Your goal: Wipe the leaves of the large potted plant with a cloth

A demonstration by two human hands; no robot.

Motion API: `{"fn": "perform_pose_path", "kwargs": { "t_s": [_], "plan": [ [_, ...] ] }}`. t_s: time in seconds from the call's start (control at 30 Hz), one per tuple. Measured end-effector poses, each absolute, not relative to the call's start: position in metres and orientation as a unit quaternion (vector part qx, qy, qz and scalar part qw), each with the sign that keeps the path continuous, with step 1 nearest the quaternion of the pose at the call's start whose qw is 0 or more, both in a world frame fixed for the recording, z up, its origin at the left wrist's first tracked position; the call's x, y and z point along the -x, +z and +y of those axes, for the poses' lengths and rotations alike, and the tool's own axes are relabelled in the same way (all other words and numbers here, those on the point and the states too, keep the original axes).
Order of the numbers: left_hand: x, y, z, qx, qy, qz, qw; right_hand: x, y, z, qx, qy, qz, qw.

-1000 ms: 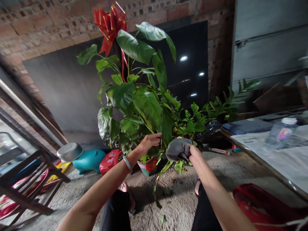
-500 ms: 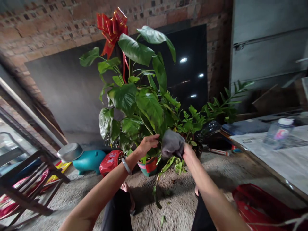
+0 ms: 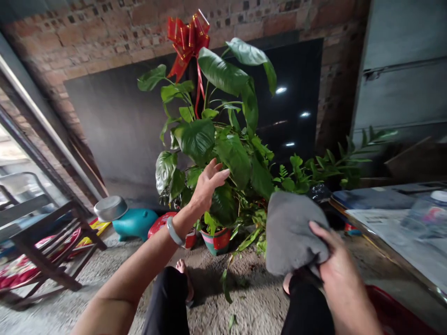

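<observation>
A tall leafy potted plant (image 3: 233, 153) with broad green leaves stands in front of me, a red bow (image 3: 188, 39) at its top. Its painted pot (image 3: 215, 242) rests on the ground. My left hand (image 3: 207, 184), with a pale bangle on the wrist, reaches in among the lower leaves. Its fingers are stretched out and hold nothing that I can see; whether they touch a leaf I cannot tell. To the right of the plant, my right hand (image 3: 333, 251) grips a folded grey cloth (image 3: 295, 232), thumb on top, clear of the leaves.
A teal animal-shaped stool (image 3: 135, 223) bears a metal bowl (image 3: 111, 208) at left, near a wooden chair (image 3: 45, 251). On the right, a table (image 3: 394, 251) holds newspaper and a plastic bottle (image 3: 428, 216). A dark panel (image 3: 115, 125) leans on the brick wall.
My right hand has drawn the cloth away from the plant, right and toward me, and the cloth now shows broader and flatter. My left hand has risen along the leaves. The view has shifted left.
</observation>
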State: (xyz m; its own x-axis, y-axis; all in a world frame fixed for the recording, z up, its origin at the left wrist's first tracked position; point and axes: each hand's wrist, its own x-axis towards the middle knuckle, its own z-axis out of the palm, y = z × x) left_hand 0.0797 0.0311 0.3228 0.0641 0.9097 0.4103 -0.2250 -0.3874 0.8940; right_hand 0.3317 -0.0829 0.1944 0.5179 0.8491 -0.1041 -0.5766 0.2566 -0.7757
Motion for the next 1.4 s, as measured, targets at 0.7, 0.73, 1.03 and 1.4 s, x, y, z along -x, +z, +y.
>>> {"fn": "perform_pose_path", "kwargs": {
  "t_s": [0.7, 0.73, 1.03, 1.4],
  "plan": [
    [-0.076, 0.298, 0.066, -0.410, 0.578, 0.400, 0.581, -0.281, 0.325, -0.007, 0.164, 0.438, -0.321, 0.823],
    [-0.078, 0.297, 0.066, -0.416, 0.573, 0.394, 0.586, -0.276, 0.330, -0.005, 0.166, 0.457, -0.354, 0.799],
    [-0.060, 0.300, 0.059, -0.400, 0.593, 0.412, 0.565, -0.279, 0.278, 0.021, 0.342, 0.506, -0.247, 0.753],
    [-0.096, 0.312, 0.041, -0.319, 0.552, 0.365, 0.678, -0.242, 0.303, 0.028, 0.313, 0.498, -0.366, 0.721]
  ]
}}
